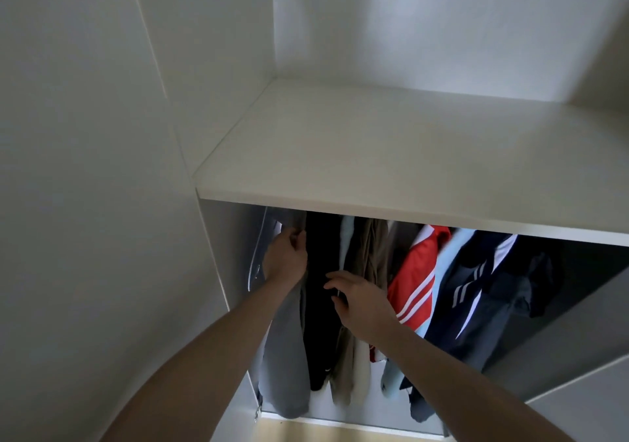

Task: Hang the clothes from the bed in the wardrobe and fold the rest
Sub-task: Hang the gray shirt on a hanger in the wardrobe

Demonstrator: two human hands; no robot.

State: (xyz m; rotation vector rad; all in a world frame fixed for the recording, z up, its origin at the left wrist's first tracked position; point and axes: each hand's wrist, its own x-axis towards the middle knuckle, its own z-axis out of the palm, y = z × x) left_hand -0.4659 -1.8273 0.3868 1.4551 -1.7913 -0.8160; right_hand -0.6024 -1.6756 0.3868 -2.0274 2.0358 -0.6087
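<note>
Left hand [286,258] gripped top of grey hanging garment [286,356] at wardrobe's far left, probably on rail hidden under white shelf [391,156]. Right hand [360,300] loose-fingered, pressed against black garment [321,305]. Risk: hook missing unseen rail, garment dropping.

- A white wall [85,169] is seen filling the 9 o'clock side, crossed by a thin seam running from 12 towards 7 o'clock.
- A pale shelf board [391,156] is set across the centre, reaching out to 3 o'clock.
- White panels [442,23] are seen above it at 12 o'clock, brightened by soft, cool light.
- A strip of light wooden floor [323,433] is glimpsed at 6 o'clock.
- A white panel [585,404] is angled at 4 o'clock.
</note>
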